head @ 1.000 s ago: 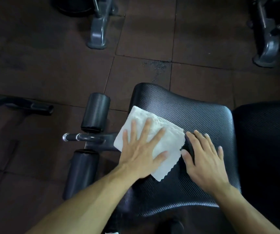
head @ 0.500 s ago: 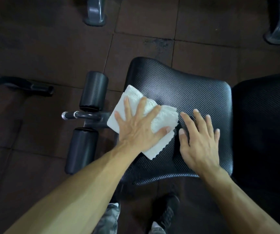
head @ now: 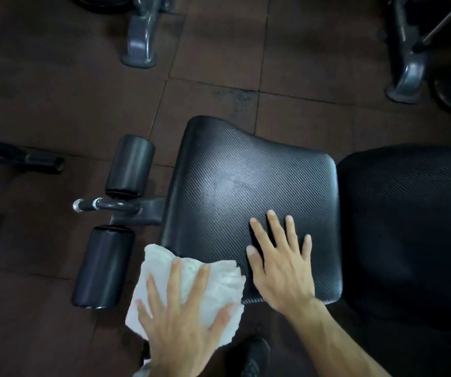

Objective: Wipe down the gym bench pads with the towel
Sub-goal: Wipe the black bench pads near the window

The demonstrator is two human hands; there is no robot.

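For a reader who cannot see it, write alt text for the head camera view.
A person's left hand presses a white towel flat on the near left corner of a black bench seat pad, while the right hand rests flat beside it. Two black foam rollers sit left, above brown floor tiles.

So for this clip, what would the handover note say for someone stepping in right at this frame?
Left hand: flat, fingers spread, pressing the white towel at the near-left corner of the seat pad.
Right hand: flat on the seat pad, bracing, holds nothing.
Done: cannot tell from this frame; the seat pad's middle shows a sheen.
Left: the back pad on the right and the two leg rollers, neither touched by the towel now.
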